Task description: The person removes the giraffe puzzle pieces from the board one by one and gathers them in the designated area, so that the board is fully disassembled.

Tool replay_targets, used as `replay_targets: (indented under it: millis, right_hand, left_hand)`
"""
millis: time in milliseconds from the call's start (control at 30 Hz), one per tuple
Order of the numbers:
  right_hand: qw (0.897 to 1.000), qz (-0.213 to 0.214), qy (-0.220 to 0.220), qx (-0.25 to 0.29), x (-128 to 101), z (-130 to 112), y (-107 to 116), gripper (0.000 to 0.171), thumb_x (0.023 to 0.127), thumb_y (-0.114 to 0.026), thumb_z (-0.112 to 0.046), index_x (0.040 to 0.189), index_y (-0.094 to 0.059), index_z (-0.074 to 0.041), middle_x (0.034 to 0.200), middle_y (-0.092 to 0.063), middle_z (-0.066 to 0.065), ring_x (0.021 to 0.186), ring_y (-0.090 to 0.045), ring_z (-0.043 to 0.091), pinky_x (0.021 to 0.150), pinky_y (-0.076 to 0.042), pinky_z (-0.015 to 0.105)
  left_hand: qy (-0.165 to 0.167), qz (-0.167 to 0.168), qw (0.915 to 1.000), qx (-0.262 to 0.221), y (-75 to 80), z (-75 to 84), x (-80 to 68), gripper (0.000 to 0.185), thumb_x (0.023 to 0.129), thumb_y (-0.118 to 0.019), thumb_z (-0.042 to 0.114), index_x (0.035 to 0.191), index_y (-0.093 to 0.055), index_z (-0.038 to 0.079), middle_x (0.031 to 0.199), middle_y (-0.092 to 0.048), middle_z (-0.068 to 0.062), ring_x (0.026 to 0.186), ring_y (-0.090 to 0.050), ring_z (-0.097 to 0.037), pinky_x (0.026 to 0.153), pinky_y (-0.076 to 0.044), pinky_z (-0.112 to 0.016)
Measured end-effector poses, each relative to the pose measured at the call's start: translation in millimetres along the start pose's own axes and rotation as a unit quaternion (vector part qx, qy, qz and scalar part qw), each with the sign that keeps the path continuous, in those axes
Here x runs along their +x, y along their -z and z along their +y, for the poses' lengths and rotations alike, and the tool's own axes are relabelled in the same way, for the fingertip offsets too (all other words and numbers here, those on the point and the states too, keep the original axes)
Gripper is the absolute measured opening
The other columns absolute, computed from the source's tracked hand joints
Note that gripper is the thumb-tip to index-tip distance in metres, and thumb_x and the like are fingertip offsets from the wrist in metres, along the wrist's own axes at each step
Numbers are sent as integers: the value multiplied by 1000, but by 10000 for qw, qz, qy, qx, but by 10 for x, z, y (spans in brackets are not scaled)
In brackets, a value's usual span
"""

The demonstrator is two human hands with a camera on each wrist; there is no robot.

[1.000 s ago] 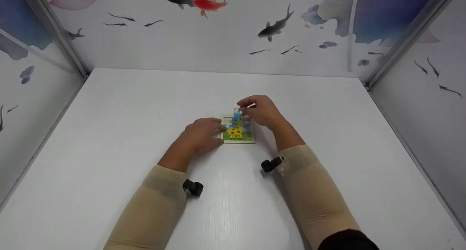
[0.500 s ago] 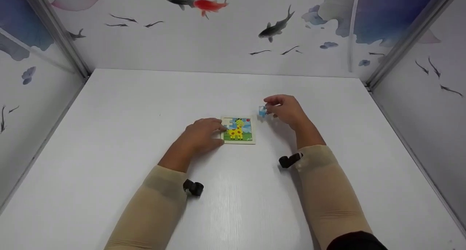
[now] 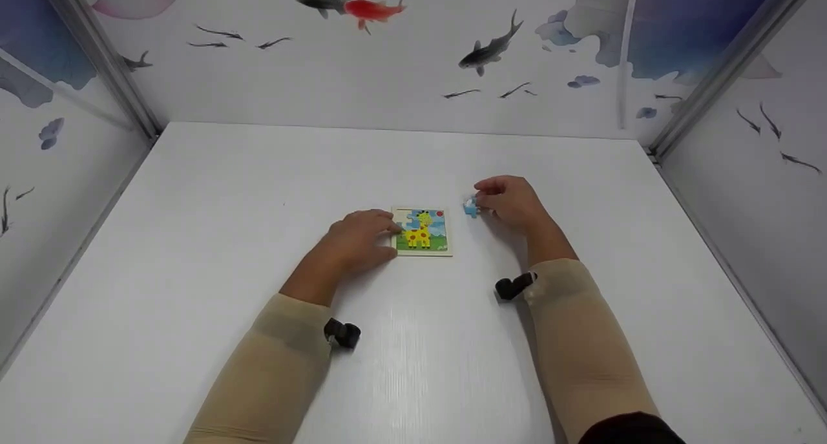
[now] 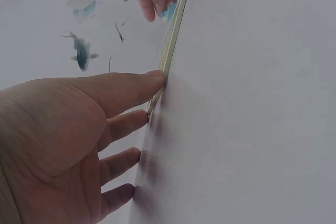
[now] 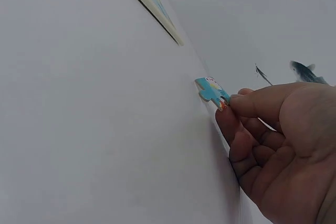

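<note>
A square wooden jigsaw puzzle (image 3: 429, 242) with a yellow giraffe picture lies on the white table. Bare wood shows in its upper left corner. My left hand (image 3: 358, 242) lies along its left side, fingers fairly straight. In the left wrist view that hand (image 4: 68, 145) touches the puzzle's edge (image 4: 176, 32) with thumb and forefinger, the other fingertips down on the table. To the right of the board, my right hand (image 3: 510, 201) pinches a light blue puzzle piece (image 3: 471, 206) between thumb and forefinger. The right wrist view shows the piece (image 5: 212, 92) tilted, with a knob.
The white table (image 3: 258, 166) reaches back to a wall (image 3: 387, 88) printed with fish. Side panels (image 3: 762, 192) stand left and right, with metal posts at the back corners. A small black camera sits on each wrist.
My right hand has moved right, off the puzzle, carrying the blue piece. In the last half second it has come slightly nearer and the piece has turned. My left hand has stayed put.
</note>
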State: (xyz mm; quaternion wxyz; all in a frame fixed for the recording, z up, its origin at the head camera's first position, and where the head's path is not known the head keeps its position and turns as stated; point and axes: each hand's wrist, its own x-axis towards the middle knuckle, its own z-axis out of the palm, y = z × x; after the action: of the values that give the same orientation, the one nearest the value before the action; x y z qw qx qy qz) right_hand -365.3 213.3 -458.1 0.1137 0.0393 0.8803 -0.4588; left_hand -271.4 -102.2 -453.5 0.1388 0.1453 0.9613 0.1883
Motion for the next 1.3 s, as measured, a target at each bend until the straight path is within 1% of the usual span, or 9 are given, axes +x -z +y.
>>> replay_targets:
  millis: [67, 333, 433, 533, 633, 733, 833, 1067, 1300]
  right_hand:
    - [10000, 36, 22, -39, -1, 5, 1, 29, 105, -70, -19, 133, -71, -16, 130, -69, 7, 113, -62, 23, 96, -57, 32]
    - [9994, 177, -198, -216, -29, -29, 31, 29, 105, -70, -23, 133, -71, -18, 132, -67, 8, 117, -60, 26, 103, -58, 35]
    - [9991, 272, -138, -293, -34, -54, 61, 29, 105, -69, -24, 134, -70, -20, 133, -66, 6, 121, -59, 25, 107, -57, 38]
    - [9990, 315, 26, -312, -44, -105, 68, 28, 106, -69, -24, 134, -71, -20, 134, -67, 4, 123, -59, 25, 107, -56, 39]
    - [9990, 192, 233, -338, -54, -194, 23, 29, 105, -70, -25, 133, -72, -19, 134, -68, 3, 121, -61, 24, 103, -57, 38]
    - [9982, -10, 433, -419, -82, -311, -66, 31, 103, -73, -28, 133, -73, -21, 132, -69, 1, 118, -62, 23, 99, -58, 36]
    - [9966, -213, 619, -494, -131, -426, -167, 34, 102, -74, -31, 135, -73, -22, 131, -69, 0, 117, -63, 23, 97, -60, 37]
    - [9889, -663, 1069, -795, -216, -613, -412, 38, 103, -73, -32, 139, -71, -20, 130, -70, 1, 123, -66, 22, 104, -59, 42]
    - [9847, -916, 1154, -935, -229, -700, -593, 37, 102, -74, -33, 137, -72, -21, 128, -70, 0, 122, -65, 22, 104, -59, 41]
  left_hand:
    - [0, -21, 10000, 63, 3, 6, 4, 52, 103, -66, 37, 153, -60, 28, 171, -44, 2, 164, -31, -30, 131, -29, -63]
    - [-19, -25, 10000, 42, 2, 0, 21, 52, 103, -66, 38, 154, -60, 29, 171, -43, 2, 165, -30, -30, 132, -28, -62]
    - [-48, -12, 10000, 31, 3, -9, 32, 52, 103, -66, 38, 154, -60, 28, 171, -43, 2, 165, -30, -29, 132, -28, -62]
    - [-79, 4, 10000, 14, 6, -16, 41, 51, 103, -66, 38, 153, -60, 28, 171, -43, 2, 165, -30, -29, 131, -28, -63]
    - [-74, 4, 10000, -22, 12, -16, 40, 52, 103, -66, 38, 153, -60, 28, 171, -43, 2, 165, -30, -30, 131, -28, -63]
    - [-13, -7, 10000, -54, 17, -8, 32, 52, 103, -66, 38, 154, -60, 28, 172, -43, 2, 165, -30, -30, 132, -27, -63]
    - [41, 10, 10000, -65, 19, -3, 24, 51, 103, -67, 38, 153, -60, 29, 171, -43, 3, 165, -30, -29, 132, -27, -62]
    - [87, 32, 9998, -189, 22, 13, -5, 51, 102, -69, 38, 152, -62, 27, 170, -45, 2, 164, -31, -28, 133, -26, -61]
    - [25, 6, 10000, -89, 22, 7, 13, 51, 103, -68, 39, 152, -61, 27, 170, -45, 1, 164, -32, -30, 131, -28, -64]
